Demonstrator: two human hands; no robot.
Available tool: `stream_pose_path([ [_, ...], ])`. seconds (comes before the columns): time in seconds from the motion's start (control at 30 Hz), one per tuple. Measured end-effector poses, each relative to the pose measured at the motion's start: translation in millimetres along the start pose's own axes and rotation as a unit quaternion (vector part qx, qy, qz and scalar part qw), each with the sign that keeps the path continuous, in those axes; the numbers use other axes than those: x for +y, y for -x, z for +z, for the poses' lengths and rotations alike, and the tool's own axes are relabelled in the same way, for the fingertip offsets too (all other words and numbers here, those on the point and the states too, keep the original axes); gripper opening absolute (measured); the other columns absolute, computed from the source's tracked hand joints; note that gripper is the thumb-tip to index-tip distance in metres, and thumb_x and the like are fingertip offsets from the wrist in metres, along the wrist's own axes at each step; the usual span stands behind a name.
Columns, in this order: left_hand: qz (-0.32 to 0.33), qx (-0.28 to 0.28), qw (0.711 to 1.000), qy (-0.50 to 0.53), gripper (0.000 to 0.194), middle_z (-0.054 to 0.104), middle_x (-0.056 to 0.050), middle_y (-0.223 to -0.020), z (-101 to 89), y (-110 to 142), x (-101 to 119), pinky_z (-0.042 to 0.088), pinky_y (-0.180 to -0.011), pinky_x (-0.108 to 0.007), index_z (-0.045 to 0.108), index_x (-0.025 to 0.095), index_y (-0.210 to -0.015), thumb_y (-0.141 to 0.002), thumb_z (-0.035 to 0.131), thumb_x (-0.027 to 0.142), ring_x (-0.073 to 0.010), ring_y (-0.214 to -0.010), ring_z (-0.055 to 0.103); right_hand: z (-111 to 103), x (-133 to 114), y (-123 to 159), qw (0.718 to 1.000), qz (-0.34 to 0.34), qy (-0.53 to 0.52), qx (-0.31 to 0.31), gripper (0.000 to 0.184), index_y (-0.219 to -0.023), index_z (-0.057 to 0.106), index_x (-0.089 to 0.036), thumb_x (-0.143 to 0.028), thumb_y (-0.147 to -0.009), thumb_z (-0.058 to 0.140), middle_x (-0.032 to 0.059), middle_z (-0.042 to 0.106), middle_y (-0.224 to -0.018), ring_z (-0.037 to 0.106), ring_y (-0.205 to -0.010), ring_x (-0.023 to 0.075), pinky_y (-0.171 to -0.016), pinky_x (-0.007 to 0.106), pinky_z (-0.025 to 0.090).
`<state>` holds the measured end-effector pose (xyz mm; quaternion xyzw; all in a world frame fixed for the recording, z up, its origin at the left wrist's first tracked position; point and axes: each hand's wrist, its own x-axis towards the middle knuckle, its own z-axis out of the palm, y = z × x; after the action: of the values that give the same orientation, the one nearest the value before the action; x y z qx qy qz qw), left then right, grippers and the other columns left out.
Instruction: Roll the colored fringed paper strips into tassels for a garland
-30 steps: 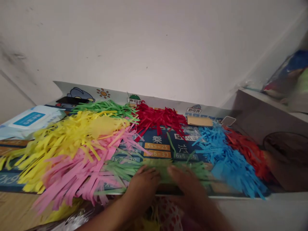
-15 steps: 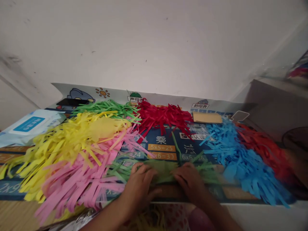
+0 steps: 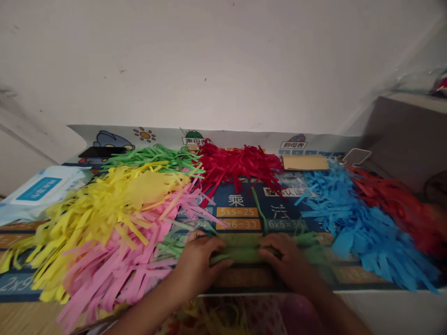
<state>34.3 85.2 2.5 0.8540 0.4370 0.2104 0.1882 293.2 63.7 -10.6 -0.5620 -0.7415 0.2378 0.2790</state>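
Note:
Both hands grip one roll of green fringed paper (image 3: 240,253) that lies near the table's front edge. My left hand (image 3: 199,263) is closed round its left end, where loose green strips fan out. My right hand (image 3: 286,258) is closed round its right end, fingers curled over the top. The roll lies flat across a blue printed mat (image 3: 244,209) with number tables on it.
Piles of cut paper strips surround the hands: yellow (image 3: 104,200), pink (image 3: 115,260), green (image 3: 153,158), red (image 3: 237,165), blue (image 3: 345,218) and orange-red (image 3: 394,204). A wet-wipe pack (image 3: 38,190) lies far left, a brown card (image 3: 305,162) at the back, a grey ledge (image 3: 405,135) right.
The green fringed paper was spread flat under open palms; the hands have since gathered it into a tight roll, and both now close round it. The view has shifted a little.

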Motion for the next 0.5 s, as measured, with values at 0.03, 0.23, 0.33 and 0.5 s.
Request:
stream_pose_path([
  [0.03,-0.024,-0.008,1.000,0.006,0.013,0.070,0.001,-0.072,-1.8,-4,1,0.040,-0.077,-0.035,0.064,0.021,-0.081,-0.087,0.060,0.033,-0.0199,-0.070,0.063,2,-1,-3,1.000,0.022,0.016,0.001,0.026,-0.074,0.063,-0.021,-0.036,-0.093,0.052,0.0024,0.068,-0.080,0.061,-0.078,0.0210,-0.077,0.035,0.039],
  [0.23,-0.118,-0.092,0.980,-0.127,0.027,0.072,-0.004,-0.070,-3.5,-31,5,0.042,-0.076,-0.035,0.067,0.020,-0.072,-0.091,0.050,0.029,-0.0242,-0.074,0.067,17,-1,-16,0.983,0.085,0.160,0.009,0.025,-0.069,0.066,-0.021,-0.035,-0.089,0.060,0.0034,0.067,-0.071,0.058,-0.072,0.0227,-0.072,0.035,0.035],
  [0.33,-0.129,-0.132,0.968,-0.173,0.023,0.073,-0.007,-0.073,-4.2,-38,8,0.043,-0.077,-0.037,0.068,0.019,-0.074,-0.088,0.052,0.027,-0.0266,-0.076,0.069,19,-1,-18,0.980,0.085,0.178,0.009,0.020,-0.072,0.069,-0.021,-0.034,-0.086,0.064,0.0030,0.068,-0.070,0.060,-0.071,0.0230,-0.072,0.034,0.034],
  [0.5,-0.148,-0.148,0.962,-0.177,0.023,0.075,-0.008,-0.077,-4.3,-43,7,0.045,-0.078,-0.038,0.069,0.020,-0.082,-0.088,0.050,0.031,-0.0277,-0.078,0.070,20,1,-17,0.980,0.084,0.179,0.022,0.019,-0.073,0.070,-0.022,-0.035,-0.086,0.064,0.0028,0.069,-0.071,0.061,-0.071,0.0225,-0.072,0.034,0.034],
])
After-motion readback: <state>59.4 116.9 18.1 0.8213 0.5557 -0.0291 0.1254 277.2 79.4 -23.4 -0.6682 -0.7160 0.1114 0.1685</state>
